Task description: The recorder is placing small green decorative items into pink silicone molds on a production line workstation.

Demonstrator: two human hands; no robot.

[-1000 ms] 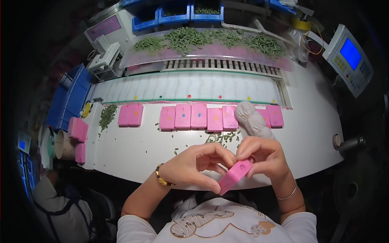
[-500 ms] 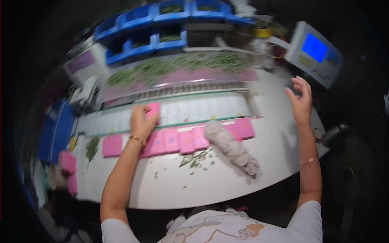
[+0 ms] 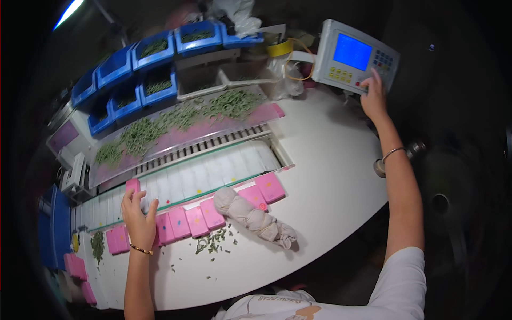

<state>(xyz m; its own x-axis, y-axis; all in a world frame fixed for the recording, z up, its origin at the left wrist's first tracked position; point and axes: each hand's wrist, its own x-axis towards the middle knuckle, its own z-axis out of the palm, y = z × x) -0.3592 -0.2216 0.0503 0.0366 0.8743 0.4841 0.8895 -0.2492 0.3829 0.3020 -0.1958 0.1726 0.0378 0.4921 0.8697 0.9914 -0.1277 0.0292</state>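
Head view: pink box stands on the white conveyor tray, left hand loosely around it, fingers spread. Right hand, fingers extended and holding nothing, presses the control panel. Step judged: placing and keying in. Next move calls for releasing the box squarely.

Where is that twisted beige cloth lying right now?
In the head view, the twisted beige cloth lies mid-table, across the row of pink boxes, right of the left hand.

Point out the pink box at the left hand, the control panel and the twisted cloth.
pink box (image 3: 132,185), head view, its top face.
control panel (image 3: 352,52), head view, its blue screen.
twisted cloth (image 3: 252,217), head view, its middle.
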